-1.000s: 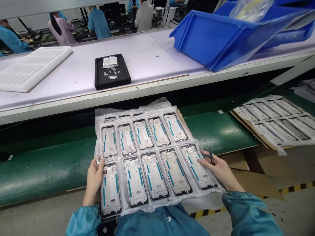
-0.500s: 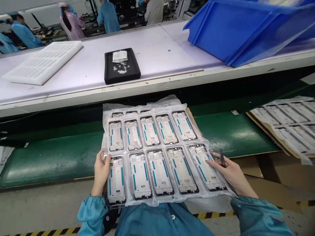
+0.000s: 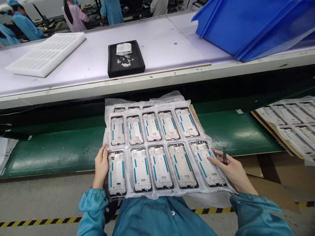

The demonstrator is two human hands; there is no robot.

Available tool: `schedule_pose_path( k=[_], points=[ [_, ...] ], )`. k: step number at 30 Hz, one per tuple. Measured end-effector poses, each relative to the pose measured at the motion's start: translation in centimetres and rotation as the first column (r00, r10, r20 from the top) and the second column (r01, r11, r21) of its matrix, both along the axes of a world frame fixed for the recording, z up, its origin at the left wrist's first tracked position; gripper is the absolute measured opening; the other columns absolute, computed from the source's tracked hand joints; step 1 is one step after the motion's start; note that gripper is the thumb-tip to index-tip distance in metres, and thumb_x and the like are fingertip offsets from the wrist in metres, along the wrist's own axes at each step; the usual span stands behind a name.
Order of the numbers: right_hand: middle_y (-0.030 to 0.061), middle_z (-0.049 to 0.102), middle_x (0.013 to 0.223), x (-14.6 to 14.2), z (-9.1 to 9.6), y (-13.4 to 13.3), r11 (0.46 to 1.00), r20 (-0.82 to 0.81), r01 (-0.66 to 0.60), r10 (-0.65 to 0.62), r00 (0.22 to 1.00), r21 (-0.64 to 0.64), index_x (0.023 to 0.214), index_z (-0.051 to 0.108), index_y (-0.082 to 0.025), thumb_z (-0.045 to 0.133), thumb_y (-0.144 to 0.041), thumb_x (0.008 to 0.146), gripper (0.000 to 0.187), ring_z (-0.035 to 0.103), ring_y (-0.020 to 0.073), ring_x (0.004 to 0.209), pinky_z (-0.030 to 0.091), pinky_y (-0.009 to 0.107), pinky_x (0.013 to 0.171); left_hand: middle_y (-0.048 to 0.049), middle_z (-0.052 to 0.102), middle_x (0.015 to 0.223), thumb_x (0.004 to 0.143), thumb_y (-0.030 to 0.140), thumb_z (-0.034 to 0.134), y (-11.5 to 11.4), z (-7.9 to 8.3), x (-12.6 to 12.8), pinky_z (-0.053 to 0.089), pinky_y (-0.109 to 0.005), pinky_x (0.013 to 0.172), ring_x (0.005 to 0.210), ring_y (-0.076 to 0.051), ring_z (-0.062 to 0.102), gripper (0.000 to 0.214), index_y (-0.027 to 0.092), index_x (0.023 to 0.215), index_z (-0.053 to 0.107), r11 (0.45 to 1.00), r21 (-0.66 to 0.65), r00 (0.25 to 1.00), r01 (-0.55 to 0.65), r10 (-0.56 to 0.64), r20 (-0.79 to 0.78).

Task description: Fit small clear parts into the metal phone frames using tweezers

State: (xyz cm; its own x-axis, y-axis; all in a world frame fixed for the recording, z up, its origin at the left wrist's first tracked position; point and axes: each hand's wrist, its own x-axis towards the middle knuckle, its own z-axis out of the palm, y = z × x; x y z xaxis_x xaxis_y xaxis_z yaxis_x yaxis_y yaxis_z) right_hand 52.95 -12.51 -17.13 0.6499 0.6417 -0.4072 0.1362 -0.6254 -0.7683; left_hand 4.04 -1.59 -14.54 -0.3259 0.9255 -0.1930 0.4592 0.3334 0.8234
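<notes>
A clear plastic tray (image 3: 157,149) of several phone frames rests on my lap, wrapped in a thin bag. My left hand (image 3: 101,165) grips its left edge, thumb on top beside a frame. My right hand (image 3: 230,170) holds the right edge with fingers over the outermost frame, and a thin dark tool (image 3: 224,155) sticks up between its fingers.
A green conveyor belt (image 3: 56,149) runs in front of me under a white bench (image 3: 81,70). On the bench sit a black tray (image 3: 126,59) with small parts, a white foam pad (image 3: 46,54) and blue bins (image 3: 246,26). More frame trays (image 3: 290,121) lie right. People work behind.
The view has shifted slightly, so the tray and bench sit a little further right and up. Both hands keep the same hold on the tray.
</notes>
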Motion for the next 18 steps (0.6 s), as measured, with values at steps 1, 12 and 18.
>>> schedule_pose_path(
  k=[1, 12, 18],
  points=[
    [-0.002, 0.059, 0.066, -0.01, -0.02, -0.03, 1.0, 0.001, -0.001, 0.001, 1.0, 0.005, 0.104, 0.077, -0.019, 0.083, -0.049, 0.05, 0.062, 0.056, 0.0206, 0.068, 0.046, 0.031, 0.063, -0.0167, 0.064, 0.138, 0.094, 0.044, 0.049, 0.03, -0.09, -0.02, 0.046, -0.042, 0.112, 0.13, -0.03, 0.059, 0.051, 0.012, 0.13, 0.066, 1.0, 0.008, 1.0, 0.002, -0.002, -0.002],
    [0.0014, 0.063, 0.071, 0.22, -0.57, -0.24, 1.0, -0.002, -0.001, 0.001, 1.0, 0.004, 0.098, 0.076, -0.022, 0.084, -0.05, 0.051, 0.056, 0.058, 0.025, 0.074, 0.047, 0.034, 0.064, -0.0178, 0.067, 0.132, 0.094, 0.052, 0.044, -0.05, -0.59, -0.12, 0.047, -0.044, 0.109, 0.125, -0.03, 0.062, 0.056, 0.012, 0.125, 0.067, 0.993, 0.101, 0.998, 0.056, -0.051, -0.047],
    [0.0016, 0.063, 0.071, 0.26, -0.86, -0.32, 1.0, -0.033, 0.001, -0.002, 0.999, -0.01, 0.098, 0.075, -0.023, 0.085, -0.051, 0.049, 0.057, 0.059, 0.0252, 0.073, 0.049, 0.035, 0.061, -0.0175, 0.068, 0.131, 0.093, 0.052, 0.047, -0.02, -0.46, -0.18, 0.047, -0.043, 0.109, 0.122, -0.03, 0.063, 0.054, 0.013, 0.123, 0.068, 0.99, 0.123, 0.997, 0.068, -0.063, -0.048]
  ],
)
